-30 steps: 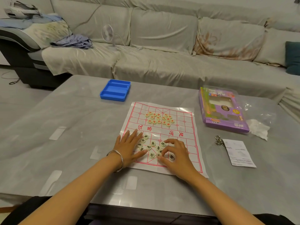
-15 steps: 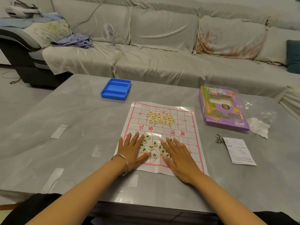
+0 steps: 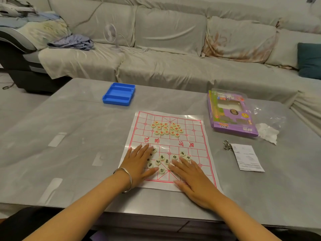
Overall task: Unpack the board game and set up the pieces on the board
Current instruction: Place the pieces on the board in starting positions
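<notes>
A: Where are the pieces?
B: On one white sheet board with red grid [image 3: 195, 136], on the grey worktop [image 3: 69, 145]. About sixteen red-lettered cream discs [image 3: 166, 128] sit at 12 o'clock, eleven visible black-lettered cream discs [image 3: 162, 157] at 6.
A: And the hands?
B: Left hand [image 3: 139, 162] and right hand [image 3: 194, 178] lie flat, fingers spread, touching the black-lettered ones.

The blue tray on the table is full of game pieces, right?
No. The blue tray is on the table, but the head view shows it empty. The red pieces and black pieces lie on the board.
</notes>
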A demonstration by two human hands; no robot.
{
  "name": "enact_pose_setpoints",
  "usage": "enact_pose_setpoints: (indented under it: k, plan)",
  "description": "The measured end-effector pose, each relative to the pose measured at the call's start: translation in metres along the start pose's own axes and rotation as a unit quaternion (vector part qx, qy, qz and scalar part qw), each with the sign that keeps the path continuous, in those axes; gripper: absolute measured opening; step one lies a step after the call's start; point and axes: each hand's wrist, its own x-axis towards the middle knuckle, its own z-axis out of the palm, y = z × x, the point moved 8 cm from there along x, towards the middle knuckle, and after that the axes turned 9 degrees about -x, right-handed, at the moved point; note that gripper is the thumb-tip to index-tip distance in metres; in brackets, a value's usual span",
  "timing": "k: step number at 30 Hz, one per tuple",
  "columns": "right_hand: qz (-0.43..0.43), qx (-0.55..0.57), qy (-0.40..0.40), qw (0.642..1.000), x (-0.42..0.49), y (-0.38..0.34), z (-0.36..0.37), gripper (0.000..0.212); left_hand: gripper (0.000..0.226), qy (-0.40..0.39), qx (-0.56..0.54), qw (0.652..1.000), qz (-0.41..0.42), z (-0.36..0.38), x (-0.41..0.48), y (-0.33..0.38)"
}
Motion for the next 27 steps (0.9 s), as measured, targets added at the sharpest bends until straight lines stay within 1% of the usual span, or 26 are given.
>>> enact_pose_setpoints:
  k: [3, 6, 8, 10, 12, 13, 17, 19, 22, 24, 25, 27]
  plan:
    - [0.006, 0.002, -0.004, 1.0, -0.003, 0.003, 0.001, 0.059, 0.126, -0.009, 0.001, 0.999, 0.033, 0.001, 0.001, 0.012]
    - [0.019, 0.023, 0.026, 0.999, -0.002, 0.011, -0.01, 0.059, 0.118, -0.008, 0.022, 0.998, 0.066, 0.004, 0.0, 0.023]
    - [0.056, 0.052, 0.052, 0.996, -0.001, 0.023, -0.019, 0.057, 0.115, -0.011, 0.025, 0.996, 0.079, 0.004, 0.0, 0.029]
    - [0.088, 0.085, 0.069, 0.99, 0.001, 0.035, -0.025, 0.064, 0.115, -0.015, 0.026, 0.996, 0.083, 0.005, 0.003, 0.032]
    - [0.084, 0.074, 0.057, 0.992, 0.004, 0.036, -0.024, 0.075, 0.117, -0.02, 0.029, 0.996, 0.084, 0.006, 0.006, 0.033]
    - [0.074, 0.063, 0.046, 0.994, 0.006, 0.033, -0.022, 0.076, 0.118, -0.023, 0.03, 0.996, 0.084, 0.007, 0.008, 0.034]
    - [0.044, 0.031, 0.006, 0.999, 0.013, 0.018, -0.007, 0.066, 0.123, -0.033, 0.024, 0.996, 0.079, 0.01, 0.01, 0.037]
    - [0.046, 0.022, 0.012, 0.999, 0.017, 0.016, -0.006, 0.066, 0.125, -0.033, 0.016, 0.997, 0.071, 0.01, 0.012, 0.037]
    - [0.059, 0.01, 0.023, 0.998, 0.024, 0.019, -0.011, 0.079, 0.126, -0.034, 0.016, 0.997, 0.069, 0.011, 0.014, 0.037]
    - [0.065, -0.001, 0.022, 0.998, 0.025, 0.022, -0.016, 0.082, 0.126, -0.035, 0.017, 0.997, 0.071, 0.011, 0.015, 0.037]
    - [0.071, -0.002, 0.025, 0.997, 0.025, 0.026, -0.02, 0.078, 0.126, -0.036, 0.016, 0.997, 0.072, 0.011, 0.015, 0.037]
    - [0.091, 0.011, 0.031, 0.995, 0.023, 0.039, -0.025, 0.057, 0.125, -0.039, 0.012, 0.997, 0.073, 0.011, 0.015, 0.038]
